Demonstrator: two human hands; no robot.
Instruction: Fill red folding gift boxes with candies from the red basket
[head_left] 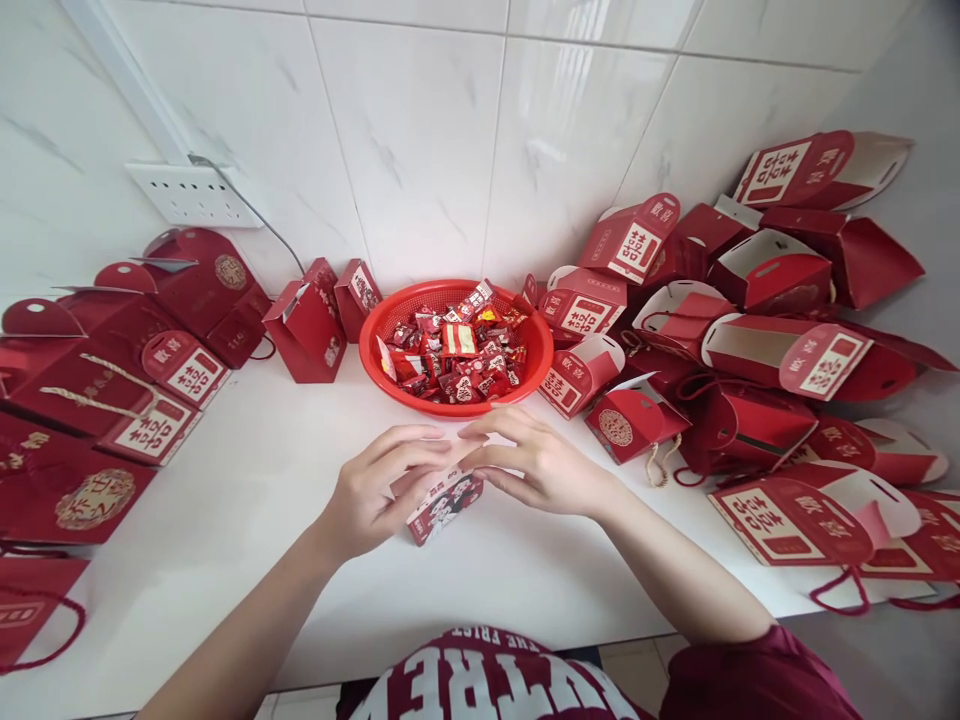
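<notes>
A smooth white counter (255,560) carries a round red plastic basket (450,409) with perforated walls. Before it, the left hand (386,492) and right hand (534,465) curve loosely over a small, angular red box (444,508) printed with cartoon figures; whether they grip it, I cannot tell. Glossy wrapped sweets (491,365) heap the basket.

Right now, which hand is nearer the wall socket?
Left. The left hand is below the wall socket and to its right; the right hand is farther right.
</notes>
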